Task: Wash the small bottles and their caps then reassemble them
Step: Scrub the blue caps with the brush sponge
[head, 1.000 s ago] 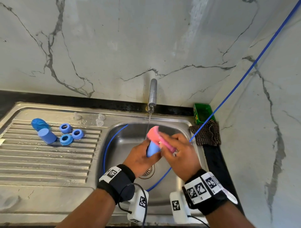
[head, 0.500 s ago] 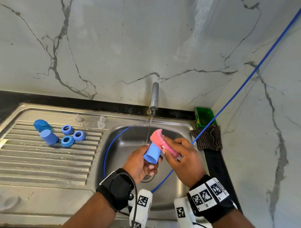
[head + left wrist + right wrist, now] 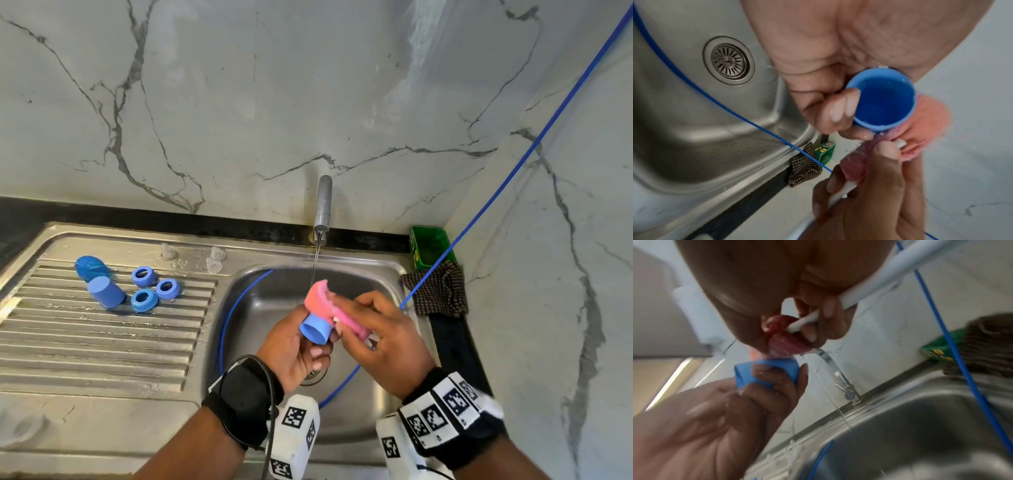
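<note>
A: Blue cap [image 3: 315,328] — where?
B: Above the sink basin [image 3: 359,284], held in L hand [image 3: 295,349]; fingers curled round its side, open end facing the wearer. Inside looks wet, per L wrist view.
A: R hand [image 3: 383,342]?
B: Fingers closed on a pink sponge brush [image 3: 329,305] w/ white handle; sponge pressed vs. cap's far side.
A: Water?
B: Thin stream from tap [image 3: 323,205], falling just behind the sponge.
A: Rest of parts?
B: On drainboard [image 3: 102,342], well apart from hands: second blue cap [image 3: 106,292], three blue rings [image 3: 150,289] beside it, blue bottle [image 3: 89,268] lying behind. Blue hose [image 3: 236,308] loops through basin.
</note>
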